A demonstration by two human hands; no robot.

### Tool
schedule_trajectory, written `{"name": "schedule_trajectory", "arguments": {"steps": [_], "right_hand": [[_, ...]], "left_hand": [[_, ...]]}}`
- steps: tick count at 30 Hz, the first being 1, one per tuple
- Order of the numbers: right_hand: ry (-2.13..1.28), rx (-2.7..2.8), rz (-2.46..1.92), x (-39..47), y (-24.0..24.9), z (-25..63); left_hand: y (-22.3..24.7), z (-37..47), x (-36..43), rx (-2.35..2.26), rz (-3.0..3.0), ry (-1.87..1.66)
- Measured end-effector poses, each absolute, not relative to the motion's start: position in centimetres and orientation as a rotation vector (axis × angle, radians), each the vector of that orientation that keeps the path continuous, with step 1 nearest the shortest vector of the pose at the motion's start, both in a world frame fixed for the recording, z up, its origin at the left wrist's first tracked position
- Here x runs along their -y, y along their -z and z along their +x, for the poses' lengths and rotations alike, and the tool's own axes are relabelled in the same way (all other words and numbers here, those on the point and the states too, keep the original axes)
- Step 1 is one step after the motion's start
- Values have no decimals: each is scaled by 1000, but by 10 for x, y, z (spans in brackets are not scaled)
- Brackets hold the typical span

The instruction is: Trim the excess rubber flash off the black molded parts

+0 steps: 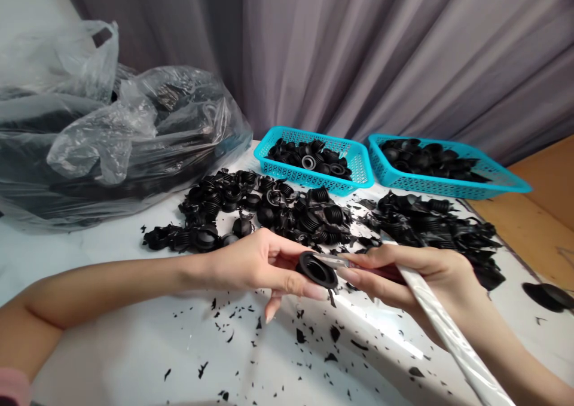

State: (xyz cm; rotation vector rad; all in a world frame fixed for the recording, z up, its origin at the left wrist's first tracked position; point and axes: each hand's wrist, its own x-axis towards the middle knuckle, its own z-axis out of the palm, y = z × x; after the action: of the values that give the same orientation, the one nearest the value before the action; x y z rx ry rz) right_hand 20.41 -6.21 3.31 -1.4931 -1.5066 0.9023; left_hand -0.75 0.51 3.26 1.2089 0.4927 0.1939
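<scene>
My left hand (264,268) pinches a round black rubber bellows (317,269) by its edges, the open rim facing up and toward the right. A thin black sliver hangs from the lower rim. In my right hand (417,274), thumb and fingers close on a small metal blade (332,261) that touches the bellows' upper rim. A long, white, wrapped handle-like strip (448,328) runs across my right hand toward the lower right; whether it joins the blade is hidden. Behind my hands lies a pile of ribbed black rubber pieces (309,217).
Two blue baskets (359,185) (502,182) with black pieces stand at the back. A large clear plastic bag (179,131) fills the left. Torn black scraps (430,220) lie right of the pile, and trimmings dot the white table (134,346). A black disc-like piece (547,296) rests far right.
</scene>
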Motion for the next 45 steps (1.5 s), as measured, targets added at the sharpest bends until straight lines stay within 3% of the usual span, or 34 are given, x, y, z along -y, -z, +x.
{"name": "schedule_trajectory", "arguments": {"steps": [45], "right_hand": [[-818,1766,-1453,69,-33,202]], "left_hand": [[-33,-11,-15,-381,1071,52]]}}
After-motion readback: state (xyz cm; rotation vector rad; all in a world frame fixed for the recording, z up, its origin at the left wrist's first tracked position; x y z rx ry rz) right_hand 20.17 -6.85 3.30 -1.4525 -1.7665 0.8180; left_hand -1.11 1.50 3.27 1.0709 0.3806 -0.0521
